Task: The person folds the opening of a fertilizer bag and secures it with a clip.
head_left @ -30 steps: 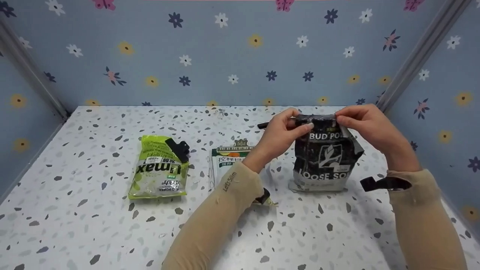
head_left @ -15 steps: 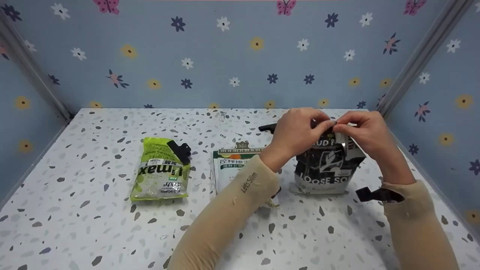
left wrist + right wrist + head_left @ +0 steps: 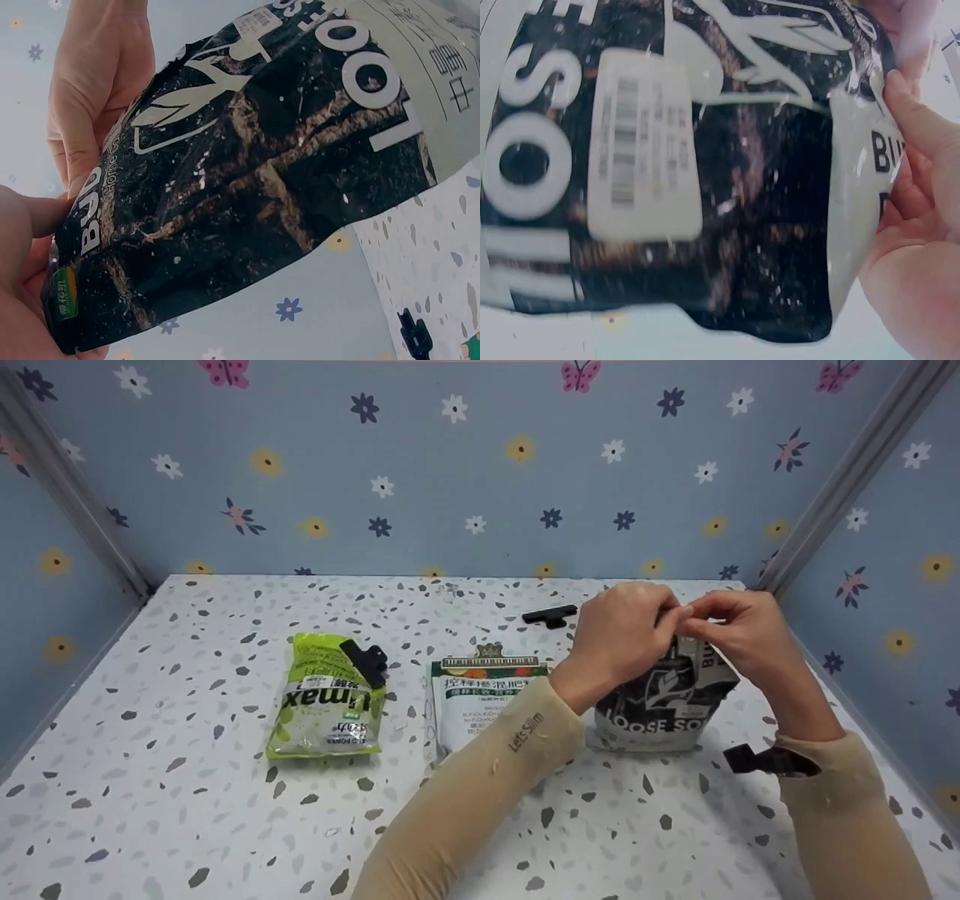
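A black soil bag (image 3: 660,701) printed "LOOSE SOIL" stands upright on the speckled table, to the right. Both hands are at its top edge, fingertips close together. My left hand (image 3: 626,634) pinches the top from the left, thumb on the near side; the left wrist view shows this hand at the edge beside a small green label. From the right, my right hand (image 3: 742,637) pinches the same edge, where a pale strip with "BU" lettering is folded over. In the right wrist view, a white barcode sticker (image 3: 645,146) shows on the bag's front.
A black clip (image 3: 551,616) lies behind the left hand. A white-and-green bag (image 3: 480,709) with a piano-key clip (image 3: 491,661) is partly under the left sleeve. Farther left lies a lime-green bag (image 3: 319,712) with a black clip (image 3: 365,662). Flower-patterned panels (image 3: 420,450) surround the table.
The left hand has slid right along the bag's top to meet the right hand. The bag's top, flat and wide earlier, is now gathered and folded. The black clip behind is fully uncovered.
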Available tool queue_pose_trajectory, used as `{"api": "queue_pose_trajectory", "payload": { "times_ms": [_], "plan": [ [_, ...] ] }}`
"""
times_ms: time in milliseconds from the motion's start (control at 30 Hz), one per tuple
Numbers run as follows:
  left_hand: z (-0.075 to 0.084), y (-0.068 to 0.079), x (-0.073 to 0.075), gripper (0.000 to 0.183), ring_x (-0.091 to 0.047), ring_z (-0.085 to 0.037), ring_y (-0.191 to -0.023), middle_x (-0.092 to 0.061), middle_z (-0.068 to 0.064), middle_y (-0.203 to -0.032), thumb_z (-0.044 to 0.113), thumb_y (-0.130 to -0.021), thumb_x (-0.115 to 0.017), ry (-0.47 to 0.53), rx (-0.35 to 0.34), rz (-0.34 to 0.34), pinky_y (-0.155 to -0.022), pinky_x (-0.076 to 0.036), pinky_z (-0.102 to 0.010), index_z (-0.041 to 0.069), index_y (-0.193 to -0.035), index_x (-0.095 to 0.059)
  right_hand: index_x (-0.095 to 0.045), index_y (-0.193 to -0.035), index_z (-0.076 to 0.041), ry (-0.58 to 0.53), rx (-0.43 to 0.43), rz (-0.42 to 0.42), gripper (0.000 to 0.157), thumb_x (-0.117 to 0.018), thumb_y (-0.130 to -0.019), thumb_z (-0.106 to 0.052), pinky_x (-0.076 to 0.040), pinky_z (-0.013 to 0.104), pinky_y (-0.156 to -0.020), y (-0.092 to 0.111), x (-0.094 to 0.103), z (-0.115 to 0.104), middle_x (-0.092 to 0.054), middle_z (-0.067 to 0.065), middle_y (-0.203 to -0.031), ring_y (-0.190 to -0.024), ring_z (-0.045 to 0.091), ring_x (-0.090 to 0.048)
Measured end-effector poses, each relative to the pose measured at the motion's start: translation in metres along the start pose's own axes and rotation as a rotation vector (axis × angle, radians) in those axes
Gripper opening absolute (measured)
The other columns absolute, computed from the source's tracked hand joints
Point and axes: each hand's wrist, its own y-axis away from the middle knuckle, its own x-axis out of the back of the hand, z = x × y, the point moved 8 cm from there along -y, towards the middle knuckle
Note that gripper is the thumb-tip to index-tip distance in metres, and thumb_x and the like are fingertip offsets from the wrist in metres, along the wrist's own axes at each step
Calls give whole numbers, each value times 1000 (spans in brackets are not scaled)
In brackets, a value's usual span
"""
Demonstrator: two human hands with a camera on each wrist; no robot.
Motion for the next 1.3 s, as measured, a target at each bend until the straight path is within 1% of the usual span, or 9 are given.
{"api": "queue_pose_trajectory", "payload": {
  "times_ms": [200,367,567,733,867,1067,1167,1233,1300],
  "plan": [
    [0,1,-3,21,-55,-2,-71,-63,14,-87,37,-103,-56,33,2,-2,-63,-45,-21,23,-98,-70,-75,-86,8,93,19,-86,3,-75,-85,4,-43,15,-55,6,5,4,-69,-9,-75,-59,5,-53],
    [1,0,-4,21,-55,-2,-73,-63,14,-87,37,-103,-56,40,-6,-5,-63,-44,-21,22,-98,-70,-73,-83,7,118,23,-137,4,-74,-86,4,-40,15,-53,13,8,9,-67,-6,-73,-55,4,-48],
    [-4,2,-5,23,-54,-2,-72,-60,14,-85,39,-103,-54,54,11,-17,-63,-43,-20,23,-98,-69,-75,-88,2,225,-40,-168,2,-76,-86,2,-43,18,-52,28,15,30,-67,-5,-76,-55,8,-52],
    [-5,2,-5,22,-54,-1,-73,-60,14,-85,39,-103,-55,72,6,-17,-64,-43,-19,22,-98,-69,-76,-89,-2,246,-96,-206,3,-77,-87,-4,-48,19,-56,35,19,42,-69,-1,-77,-60,12,-59],
    [-8,1,-5,22,-53,-1,-74,-60,14,-85,39,-103,-55,94,17,-29,-66,-43,-19,22,-100,-69,-76,-89,-1,220,-107,-261,3,-75,-87,1,-50,19,-59,40,20,53,-69,-1,-77,-64,8,-61],
    [-8,1,-3,24,-54,-1,-72,-65,14,-87,40,-102,-57,133,-6,-14,-64,-42,-18,22,-102,-73,-75,-87,1,160,-84,-251,6,-74,-85,7,-49,18,-59,41,23,55,-68,-1,-76,-64,7,-59],
    [-9,0,-4,23,-55,1,-72,-66,15,-88,39,-101,-59,160,-16,-15,-64,-42,-16,22,-103,-75,-75,-86,1,186,-90,-228,6,-74,-85,7,-49,18,-58,42,23,53,-68,-1,-75,-63,7,-59],
    [-11,0,-4,25,-54,-1,-69,-65,13,-83,39,-102,-57,188,-28,-15,-63,-41,-17,22,-100,-75,-75,-85,1,213,-92,-216,3,-75,-85,4,-49,18,-58,42,23,52,-68,-1,-74,-63,7,-59],
    [-16,0,-4,28,-53,-4,-67,-64,10,-78,39,-103,-55,257,-30,-24,-63,-41,-19,20,-96,-75,-75,-84,1,233,-84,-208,3,-76,-85,4,-49,17,-58,42,21,51,-68,-1,-74,-62,8,-59]
  ]
}}
